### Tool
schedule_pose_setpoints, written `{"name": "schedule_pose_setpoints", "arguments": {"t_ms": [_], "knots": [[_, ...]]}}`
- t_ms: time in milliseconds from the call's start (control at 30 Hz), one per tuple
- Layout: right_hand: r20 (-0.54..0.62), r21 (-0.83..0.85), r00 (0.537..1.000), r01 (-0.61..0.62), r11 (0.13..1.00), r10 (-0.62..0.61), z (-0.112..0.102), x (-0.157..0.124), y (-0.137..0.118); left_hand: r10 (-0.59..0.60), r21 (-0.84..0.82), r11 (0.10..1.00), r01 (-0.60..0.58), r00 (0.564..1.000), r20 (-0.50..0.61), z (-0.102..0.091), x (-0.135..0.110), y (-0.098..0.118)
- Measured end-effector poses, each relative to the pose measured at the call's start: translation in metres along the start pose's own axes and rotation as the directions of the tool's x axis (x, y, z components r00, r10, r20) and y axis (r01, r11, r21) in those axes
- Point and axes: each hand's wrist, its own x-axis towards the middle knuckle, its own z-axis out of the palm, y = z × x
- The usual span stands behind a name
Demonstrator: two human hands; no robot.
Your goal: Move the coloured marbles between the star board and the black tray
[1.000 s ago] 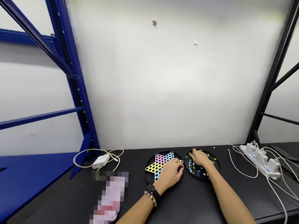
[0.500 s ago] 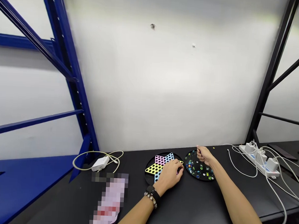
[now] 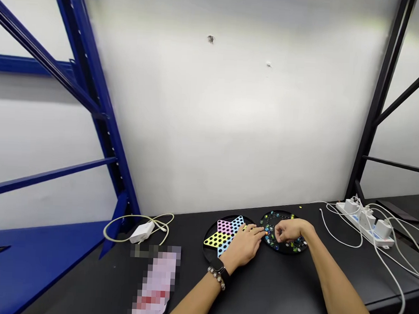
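Currently, the left hand is rested over the lower right of a star-shaped Chinese checkers board, with the fingers extended and held fairly close together. Nothing is seen to be gripped by it, and its fingertips are stopped just short of the neighbouring tray. A black watch strap and a beaded bracelet are worn on that wrist.

The right hand is positioned over a round black tray, with the fingers curled inward into a narrow pinch. Whether a marble is held in them cannot be determined. Multicoloured glass marbles are scattered across the tray, which is placed just beside the board on the black bench top. Pink, blue and yellow star points with black holes are visible on the board, and its round black base is partly covered by the left hand.

A small yellow marble is found on the bench beyond the tray. A white power strip with plugged-in cables is located to the right, and a white charger with a looped cable to the left. A pixelated object lies near the front edge, and blue steel shelving stands at the left.
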Motion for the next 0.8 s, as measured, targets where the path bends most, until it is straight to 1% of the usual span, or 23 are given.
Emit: {"name": "schedule_pose_setpoints", "arguments": {"t_ms": [100,200,333,400,467,533,567,600,633,700,733,800], "knots": [[0.004,-0.058,1.000,-0.004,0.998,0.004,0.003,0.002,-0.003,-0.012,-0.026,1.000,0.013,0.999,0.038,0.001,0.001,-0.002],[-0.009,-0.156,1.000,-0.003,0.988,0.001,0.006,0.003,-0.010,-0.032,-0.071,0.997,0.037,0.997,0.072,-0.001,0.006,-0.004],[0.026,-0.263,0.997,-0.060,0.963,0.070,0.009,0.005,-0.022,-0.083,-0.081,0.992,0.092,0.990,0.111,-0.003,0.020,-0.006],[0.044,-0.281,0.997,-0.047,0.959,0.061,0.009,0.006,-0.022,-0.122,-0.060,0.990,0.130,0.985,0.121,-0.002,0.028,-0.005],[0.057,-0.197,0.998,0.014,0.980,-0.003,0.007,0.009,-0.017,-0.152,-0.051,0.986,0.158,0.983,0.105,0.000,0.033,-0.002],[0.038,0.013,0.992,0.120,0.993,-0.120,0.003,0.010,-0.006,-0.181,-0.073,0.980,0.184,0.982,0.051,0.002,0.035,0.000],[-0.004,0.152,0.982,0.188,0.970,-0.189,0.001,0.011,-0.001,-0.202,-0.097,0.974,0.203,0.979,0.012,0.002,0.035,0.001],[-0.066,0.294,0.967,0.256,0.921,-0.248,-0.001,0.012,0.004,-0.227,-0.127,0.967,0.221,0.973,-0.036,0.000,0.034,0.002],[-0.138,0.428,0.948,0.319,0.845,-0.288,-0.003,0.013,0.008,-0.255,-0.161,0.958,0.238,0.962,-0.095,-0.002,0.034,0.003],[-0.245,0.651,0.918,0.394,0.649,-0.312,-0.004,0.017,0.013,-0.313,-0.228,0.938,0.262,0.922,-0.228,-0.010,0.033,0.003],[-0.263,0.736,0.915,0.395,0.550,-0.306,-0.003,0.021,0.012,-0.334,-0.255,0.930,0.263,0.894,-0.298,-0.014,0.032,0.004],[-0.246,0.857,0.920,0.353,0.374,-0.305,0.002,0.030,0.006,-0.350,-0.287,0.927,0.243,0.838,-0.420,-0.022,0.032,0.006]]}}
